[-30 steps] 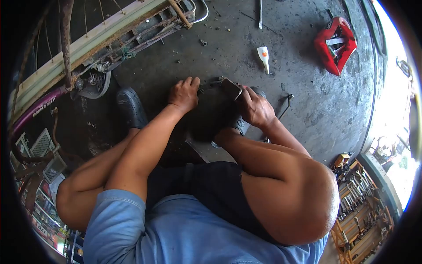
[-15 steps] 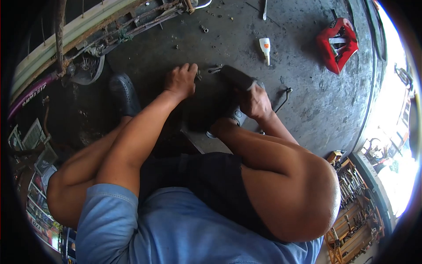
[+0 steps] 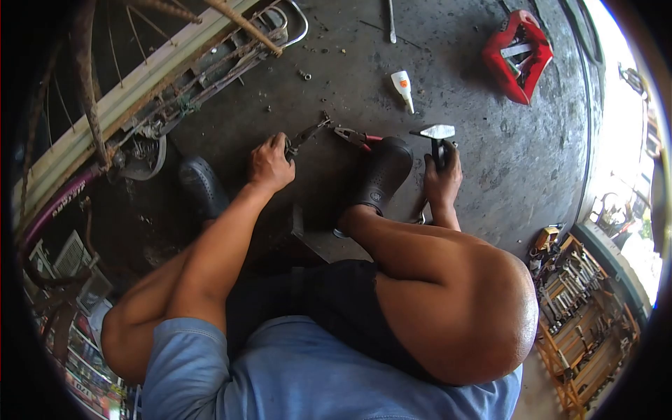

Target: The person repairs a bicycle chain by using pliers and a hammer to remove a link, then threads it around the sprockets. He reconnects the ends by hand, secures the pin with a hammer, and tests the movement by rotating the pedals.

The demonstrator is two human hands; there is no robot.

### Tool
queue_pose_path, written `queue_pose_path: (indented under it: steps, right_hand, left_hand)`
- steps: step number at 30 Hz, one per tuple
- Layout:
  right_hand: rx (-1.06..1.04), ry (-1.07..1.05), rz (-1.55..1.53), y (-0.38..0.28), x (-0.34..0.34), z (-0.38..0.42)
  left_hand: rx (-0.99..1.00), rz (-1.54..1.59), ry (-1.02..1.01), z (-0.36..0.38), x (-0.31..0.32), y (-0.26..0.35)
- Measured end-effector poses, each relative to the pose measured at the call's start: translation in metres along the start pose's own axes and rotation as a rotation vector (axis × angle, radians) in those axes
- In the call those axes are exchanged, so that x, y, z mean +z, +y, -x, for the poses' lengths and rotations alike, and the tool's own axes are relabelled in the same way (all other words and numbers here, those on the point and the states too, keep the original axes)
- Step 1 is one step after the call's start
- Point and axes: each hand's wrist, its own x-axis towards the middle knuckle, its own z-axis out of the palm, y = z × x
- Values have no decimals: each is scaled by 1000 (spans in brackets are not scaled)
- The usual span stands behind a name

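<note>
Hammer (image 3: 435, 136) in right hand (image 3: 441, 178), left hand (image 3: 269, 164) gripping pliers (image 3: 306, 134)

Stained grey concrete floor (image 3: 490, 161) fills the scene; beyond its right edge, daylight glares in above a wooden tool rack (image 3: 581, 315).

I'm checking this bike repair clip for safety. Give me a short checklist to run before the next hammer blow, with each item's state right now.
1. Right hand grips the hammer: ok.
2. Left hand holds the metal part on the floor: ok.
3. Left fingers away from the part's far end: ok.
4. Pliers out of the way: not ok, they lie beside the part.
5. Shoe away from the strike spot: cannot tell.
</note>
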Motion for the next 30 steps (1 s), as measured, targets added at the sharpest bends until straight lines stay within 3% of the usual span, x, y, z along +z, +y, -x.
queue_pose_path:
  steps: [12,14,15,17,21,24,29,30]
  right_hand:
    - [137,12,62,12,1,17]
    - [-188,260,207,-4,-3,7]
    - [-189,257,202,-15,-4,1]
    - [-368,181,104,-42,0,-13]
    - [-554,-263,-152,-97,47,-32]
    - [-671,-367,-13,-125,88,-41]
    - [-560,-475,38,-135,119,-45]
    - [-524,-468,7,-133,121,-46]
  left_hand:
    - [-90,-56,-65,3,-10,5]
    - [-46,-92,-50,4,-3,-6]
    - [-6,-120,-37,6,0,-10]
    - [33,-154,-58,9,-4,-10]
    - [101,-267,-92,10,-18,-2]
    - [139,-301,-106,7,-27,1]
    - [236,-256,103,2,-37,26]
    - [255,-76,138,-5,-29,27]
